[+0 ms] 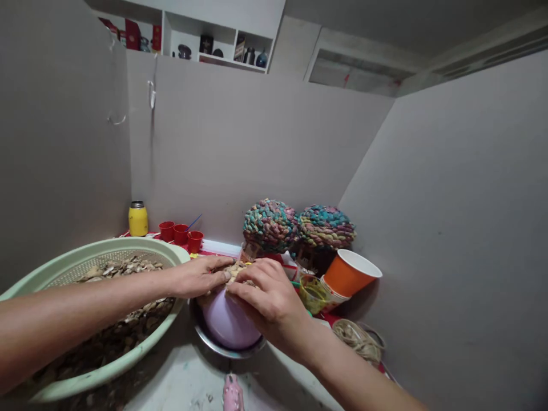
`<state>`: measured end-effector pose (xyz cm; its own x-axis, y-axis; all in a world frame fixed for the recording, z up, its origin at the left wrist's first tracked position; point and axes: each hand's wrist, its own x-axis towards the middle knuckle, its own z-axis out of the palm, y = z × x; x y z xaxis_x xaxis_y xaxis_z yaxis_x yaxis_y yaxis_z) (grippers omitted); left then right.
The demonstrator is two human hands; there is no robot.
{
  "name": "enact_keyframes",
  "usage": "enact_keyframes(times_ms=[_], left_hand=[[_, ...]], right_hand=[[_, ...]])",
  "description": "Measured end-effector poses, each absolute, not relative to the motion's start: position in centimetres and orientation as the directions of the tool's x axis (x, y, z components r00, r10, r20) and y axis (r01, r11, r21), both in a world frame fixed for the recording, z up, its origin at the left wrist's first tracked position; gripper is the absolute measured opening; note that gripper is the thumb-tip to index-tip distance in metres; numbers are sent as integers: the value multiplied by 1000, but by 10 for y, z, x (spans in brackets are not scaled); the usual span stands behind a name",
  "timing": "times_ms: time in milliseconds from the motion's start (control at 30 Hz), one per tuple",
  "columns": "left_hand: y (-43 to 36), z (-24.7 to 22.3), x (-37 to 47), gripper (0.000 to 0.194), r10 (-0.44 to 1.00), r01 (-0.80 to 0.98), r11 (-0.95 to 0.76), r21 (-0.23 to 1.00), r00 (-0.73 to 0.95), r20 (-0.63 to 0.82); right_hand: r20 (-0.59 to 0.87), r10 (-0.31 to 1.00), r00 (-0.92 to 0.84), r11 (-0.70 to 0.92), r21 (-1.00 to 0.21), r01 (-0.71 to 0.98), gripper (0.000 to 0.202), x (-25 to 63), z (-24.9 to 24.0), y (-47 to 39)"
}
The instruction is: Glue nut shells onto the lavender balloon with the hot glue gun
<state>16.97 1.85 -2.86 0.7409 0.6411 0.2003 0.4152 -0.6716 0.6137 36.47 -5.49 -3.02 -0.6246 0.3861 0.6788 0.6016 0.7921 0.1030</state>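
A light purple balloon (231,322) rests in a metal bowl (233,353), with tan shell-like pieces (235,268) covering its top. My left hand (203,275) lies over the left side of these pieces, its fingers stretched out. From the right, my right hand (269,288) bends over the balloon's top, thumb and fingertips at the pieces; whether it pinches one is too small to tell. To the left stands a pale green basket (166,337) holding many brown pieces (128,319). A pink object (233,393) lies in front of the bowl.
Behind are a yellow bottle (137,220), red cups (180,233) and two multicoloured domes (271,225). On the right are an orange paper bucket (349,279), a yellowish cup (312,294) and a rope coil (357,341). Grey panels (240,137) enclose the table (184,377).
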Motion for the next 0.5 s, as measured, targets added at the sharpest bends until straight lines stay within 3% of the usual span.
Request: enact_keyframes(times_ms=[233, 500], left_hand=[[16, -31, 170, 45, 645, 389, -657, 646, 734, 214], [15, -35, 172, 47, 649, 404, -664, 630, 730, 216]], right_hand=[[525, 473, -708, 772, 141, 620, 19, 366, -25, -55], [549, 444, -708, 768, 174, 616, 26, 365, -31, -56]])
